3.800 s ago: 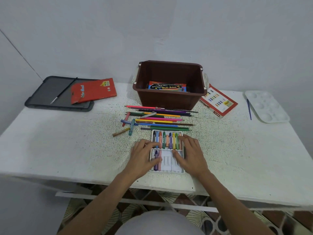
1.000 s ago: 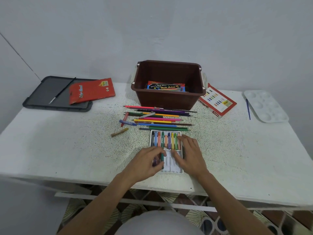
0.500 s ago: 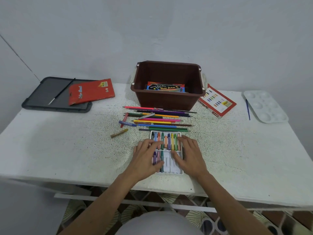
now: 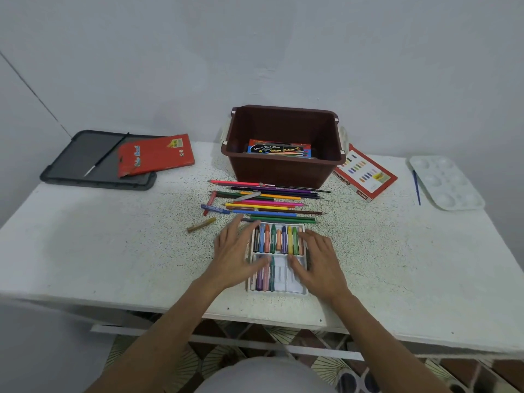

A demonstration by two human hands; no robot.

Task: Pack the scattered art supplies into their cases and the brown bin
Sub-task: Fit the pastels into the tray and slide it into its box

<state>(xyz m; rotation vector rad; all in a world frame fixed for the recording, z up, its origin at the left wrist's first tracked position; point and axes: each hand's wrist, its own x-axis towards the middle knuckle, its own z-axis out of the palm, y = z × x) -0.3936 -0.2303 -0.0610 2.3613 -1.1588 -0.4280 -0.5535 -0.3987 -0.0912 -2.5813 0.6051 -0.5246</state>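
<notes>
While the white crayon tray [image 4: 284, 282] has free slots on the right of its near row, the step in hand is, I judge, fetching another loose crayon to fill them. Its far row looks full, and a few crayons lie at the left of the near row.

The left hand [image 4: 234, 251] is open and empty, fingers straight, lying over the tray's left edge with its fingertips by the tray's far left corner. The right hand [image 4: 318, 260] lies flat with relaxed fingers on the tray's right edge, gripping nothing.

The gold crayon [image 4: 201, 224] sits alone just left of the tray's far corner and is the easiest pick. The red crayon [image 4: 209, 203] and blue crayon [image 4: 215, 209] lie farther beyond the tray, touching the coloured pencils [image 4: 269, 203].

Pinch 1 crayon at its middle, lift it clear so the pencils do not roll, and lay it lengthwise in the next free slot. Let the right hand steady the tray meanwhile. The brown bin [image 4: 283, 173] stands well beyond the tray, behind the pencils.
</notes>
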